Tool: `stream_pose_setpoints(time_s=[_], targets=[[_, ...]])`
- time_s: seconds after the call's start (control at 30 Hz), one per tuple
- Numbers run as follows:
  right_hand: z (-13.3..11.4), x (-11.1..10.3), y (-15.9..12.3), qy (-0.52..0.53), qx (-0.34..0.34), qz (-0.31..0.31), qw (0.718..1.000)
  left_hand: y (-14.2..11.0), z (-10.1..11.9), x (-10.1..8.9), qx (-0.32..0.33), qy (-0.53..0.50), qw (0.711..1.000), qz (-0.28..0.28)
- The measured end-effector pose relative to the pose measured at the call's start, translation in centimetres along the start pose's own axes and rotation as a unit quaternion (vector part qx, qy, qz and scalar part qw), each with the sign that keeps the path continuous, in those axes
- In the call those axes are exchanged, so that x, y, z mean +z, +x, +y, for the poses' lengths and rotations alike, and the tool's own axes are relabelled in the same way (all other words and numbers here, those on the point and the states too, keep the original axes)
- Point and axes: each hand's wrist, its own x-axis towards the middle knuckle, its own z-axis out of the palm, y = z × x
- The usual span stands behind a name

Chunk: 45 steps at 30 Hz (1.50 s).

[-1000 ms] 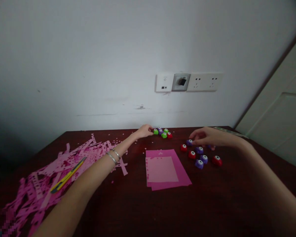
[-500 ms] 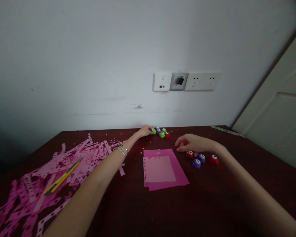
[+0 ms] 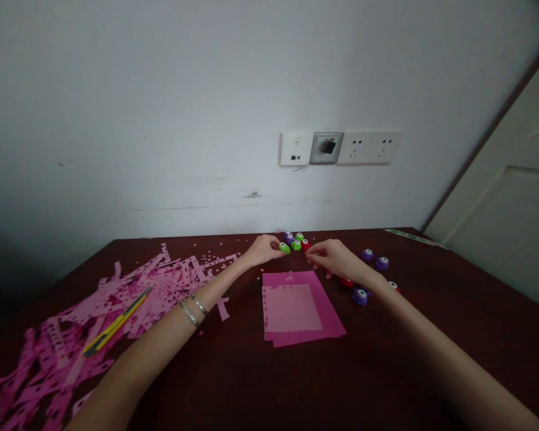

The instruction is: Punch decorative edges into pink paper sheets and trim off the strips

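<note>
My left hand (image 3: 266, 248) pinches a green craft punch (image 3: 284, 248) with a white button at the left of a small cluster. In that cluster stand another green punch (image 3: 296, 245), purple punches (image 3: 289, 237) and a red punch (image 3: 306, 244). The fingertips of my right hand (image 3: 332, 254) are closed at the red one's near side. Several more punches lie around my right wrist, among them a purple punch (image 3: 360, 296) and a red punch (image 3: 346, 282), partly hidden by the arm.
Pink paper sheets (image 3: 294, 308) lie mid-table. Punched pink paper strips (image 3: 161, 287) pile up at left, with a yellow utility knife (image 3: 117, 323) on top. Behind the table is a wall with sockets (image 3: 371, 148); a ruler-like strip (image 3: 413, 238) lies at the back right.
My left hand has drawn the green punch slightly right and nearer. My right hand has moved left to the cluster's red punch. Two purple punches now show farther back at right.
</note>
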Motion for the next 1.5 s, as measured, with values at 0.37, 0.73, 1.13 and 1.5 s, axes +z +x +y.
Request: stream_pose_setpoints(time_s=[0.37, 0.73, 1.13, 1.5], targets=[[-0.5, 3.9, 0.5, 0.041, 0.001, 0.006, 0.999, -4.4, 2.9, 1.4, 0.013, -0.030, 0.999, 0.012], [-1.7, 4.5, 0.2, -0.007, 0.008, 0.012, 1.000, -4.4, 2.3, 2.3, 0.047, -0.005, 0.998, 0.052], [0.5, 4.3, 1.0, 0.052, 0.002, -0.047, 0.998, -4.3, 2.3, 1.7, 0.028, -0.039, 0.998, -0.032], [1.2, 4.5, 1.0, 0.057, -0.103, -0.022, 0.993, -3.7, 0.8, 0.5, 0.012, -0.133, 0.984, -0.116]])
